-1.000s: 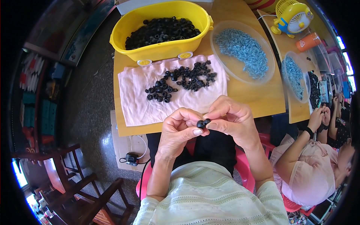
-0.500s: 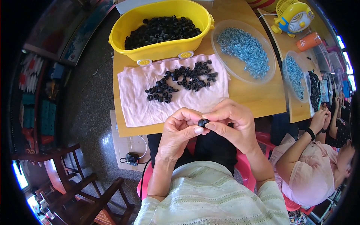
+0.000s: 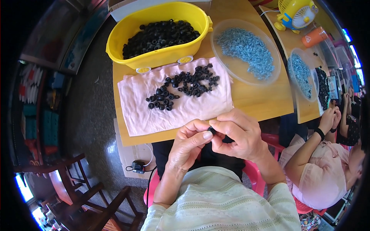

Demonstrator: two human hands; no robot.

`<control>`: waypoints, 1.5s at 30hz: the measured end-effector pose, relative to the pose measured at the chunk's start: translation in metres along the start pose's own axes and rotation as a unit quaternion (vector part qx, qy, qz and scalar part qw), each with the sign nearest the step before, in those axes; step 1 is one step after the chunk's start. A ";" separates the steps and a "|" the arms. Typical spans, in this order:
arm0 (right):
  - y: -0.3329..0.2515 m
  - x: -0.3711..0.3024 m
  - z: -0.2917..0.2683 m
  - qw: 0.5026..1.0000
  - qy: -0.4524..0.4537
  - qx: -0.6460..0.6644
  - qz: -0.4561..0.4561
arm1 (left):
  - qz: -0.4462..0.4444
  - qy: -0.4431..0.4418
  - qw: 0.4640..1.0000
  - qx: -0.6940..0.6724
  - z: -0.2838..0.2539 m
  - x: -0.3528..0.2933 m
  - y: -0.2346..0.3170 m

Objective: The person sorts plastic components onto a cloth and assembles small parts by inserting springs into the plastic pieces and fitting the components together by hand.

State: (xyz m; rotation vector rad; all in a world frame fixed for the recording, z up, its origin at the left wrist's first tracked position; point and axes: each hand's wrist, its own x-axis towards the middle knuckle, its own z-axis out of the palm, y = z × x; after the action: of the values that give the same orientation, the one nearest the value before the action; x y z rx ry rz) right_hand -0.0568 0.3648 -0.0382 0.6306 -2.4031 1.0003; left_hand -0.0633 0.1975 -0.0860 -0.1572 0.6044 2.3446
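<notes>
Just in front of the table's near edge, my left hand [image 3: 189,143] pinches a small round black part [image 3: 211,131] between thumb and fingers. My right hand [image 3: 239,135] meets it there, its curled fingertips closed on the same part and covering most of it. Beyond my hands a pink cloth [image 3: 140,119] lies on the wooden table [image 3: 266,98]. On the cloth are loose black parts: rounder, hollow ones [image 3: 160,98] at the left and smaller ones [image 3: 198,82] towards the right.
A yellow wheeled tub [image 3: 154,57] of black parts stands at the back left. Beside it is a clear oval tray [image 3: 239,73] of small light-blue pieces. To the right, a co-worker [image 3: 314,169] sits at another table with a similar tray [image 3: 296,90], an orange cup [image 3: 314,37] and a yellow fan [image 3: 298,15].
My right hand has turned and curled its fingers over the black part, which is now mostly hidden. The view has shifted slightly, and the things on the cloth look unchanged.
</notes>
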 end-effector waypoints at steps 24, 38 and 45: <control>0.018 -0.006 -0.010 0.966 0.011 0.135 0.222 | 0.518 0.095 0.536 0.659 0.087 0.133 0.190; 0.028 -0.015 -0.009 0.967 0.002 0.111 0.227 | 0.430 0.074 0.508 0.743 0.072 0.095 0.161; 0.023 -0.021 0.000 0.975 0.000 0.104 0.195 | 0.353 0.106 0.443 0.817 0.014 0.052 0.092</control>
State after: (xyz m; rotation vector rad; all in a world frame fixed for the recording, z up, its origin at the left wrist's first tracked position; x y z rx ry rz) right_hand -0.0534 0.3838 -0.0622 0.2247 -2.4945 1.4251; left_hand -0.1628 0.1762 -0.0530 0.8483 3.1149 1.1313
